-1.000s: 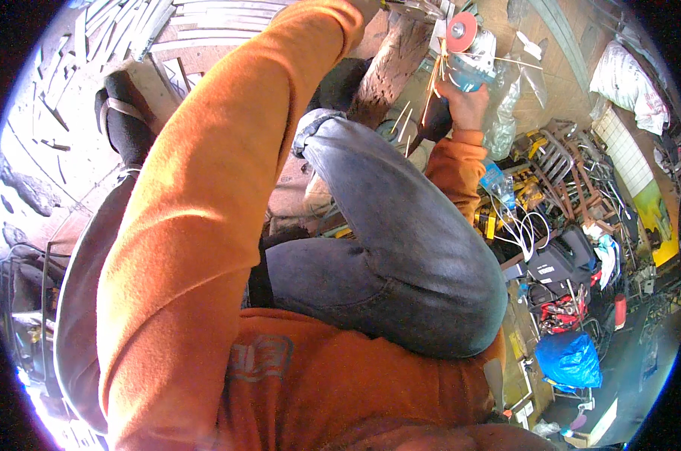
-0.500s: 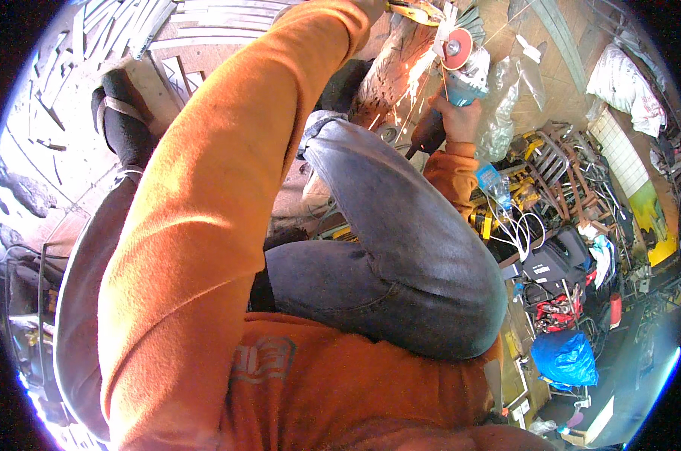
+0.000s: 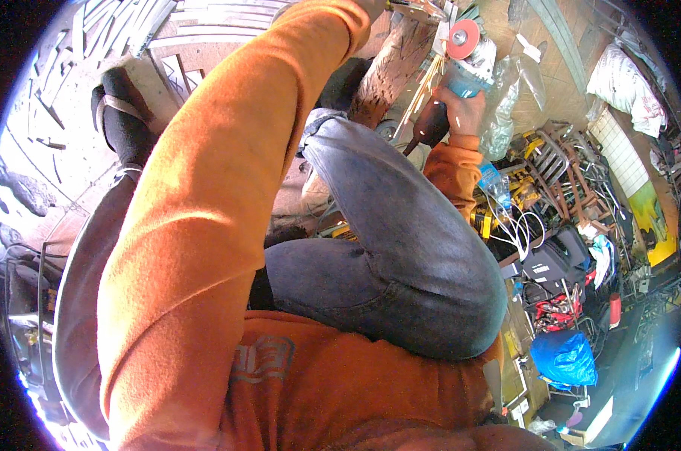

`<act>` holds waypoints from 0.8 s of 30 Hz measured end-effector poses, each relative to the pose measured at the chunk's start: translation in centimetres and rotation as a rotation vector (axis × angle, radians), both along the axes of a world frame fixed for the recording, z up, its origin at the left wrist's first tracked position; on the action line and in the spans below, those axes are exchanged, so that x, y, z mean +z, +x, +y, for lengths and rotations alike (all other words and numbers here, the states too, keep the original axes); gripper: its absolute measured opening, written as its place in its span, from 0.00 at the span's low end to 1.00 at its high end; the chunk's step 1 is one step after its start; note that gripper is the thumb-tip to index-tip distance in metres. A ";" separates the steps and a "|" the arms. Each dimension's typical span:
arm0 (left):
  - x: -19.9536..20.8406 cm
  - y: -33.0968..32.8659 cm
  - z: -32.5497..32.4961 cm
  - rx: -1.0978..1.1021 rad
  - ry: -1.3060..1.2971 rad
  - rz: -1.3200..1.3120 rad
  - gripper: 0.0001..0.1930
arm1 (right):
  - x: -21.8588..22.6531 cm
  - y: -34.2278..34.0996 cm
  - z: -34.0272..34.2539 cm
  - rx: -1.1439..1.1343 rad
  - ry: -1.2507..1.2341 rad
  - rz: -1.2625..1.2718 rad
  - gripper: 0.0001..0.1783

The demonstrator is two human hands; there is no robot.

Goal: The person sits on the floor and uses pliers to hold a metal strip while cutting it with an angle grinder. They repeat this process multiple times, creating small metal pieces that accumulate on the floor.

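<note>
At the top right of the middle, my right hand (image 3: pixel 464 110) is closed round the body of a blue angle grinder (image 3: pixel 464 81). Its red disc (image 3: pixel 463 39) faces up, beside thin metal strips (image 3: pixel 447 22). My left hand (image 3: pixel 373 6) reaches the upper edge, where its fingers are cut off from view. Beside it lies part of a tool with a metal and yellowish look (image 3: pixel 419 9), too cropped to name surely. Below the tool rests a rough wooden log (image 3: pixel 393 71). Streaks of light, likely sparks, run down left of the grinder.
Long pale metal bars (image 3: pixel 213 22) cover the floor at upper left. To the right are a heap of tools (image 3: pixel 551 165), a white cable (image 3: pixel 517 233), a black case (image 3: pixel 551 263) and a blue plastic bag (image 3: pixel 564 357). A clear plastic bag (image 3: pixel 500 113) lies beside the grinder.
My right hand and the grinder have shifted slightly right and down, and the disc sits farther from the tool by my left hand. The bright spray of sparks has thinned to a few streaks.
</note>
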State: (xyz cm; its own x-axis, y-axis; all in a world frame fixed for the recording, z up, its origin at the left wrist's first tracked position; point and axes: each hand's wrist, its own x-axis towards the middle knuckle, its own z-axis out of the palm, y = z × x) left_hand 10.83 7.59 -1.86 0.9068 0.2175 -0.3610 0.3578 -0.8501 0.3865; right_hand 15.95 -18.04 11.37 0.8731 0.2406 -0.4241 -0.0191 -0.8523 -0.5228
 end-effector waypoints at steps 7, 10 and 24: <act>0.0 0.2 -0.2 -0.036 0.129 -0.001 0.24 | -0.8 0.1 -1.6 -0.022 0.099 0.028 0.26; -0.5 0.4 -0.3 -0.012 0.099 -0.016 0.24 | -1.6 -0.5 -2.0 -0.053 0.071 -0.078 0.20; 1.0 0.5 0.1 -0.054 0.030 0.046 0.30 | -0.7 1.3 0.4 0.051 0.243 -0.027 0.25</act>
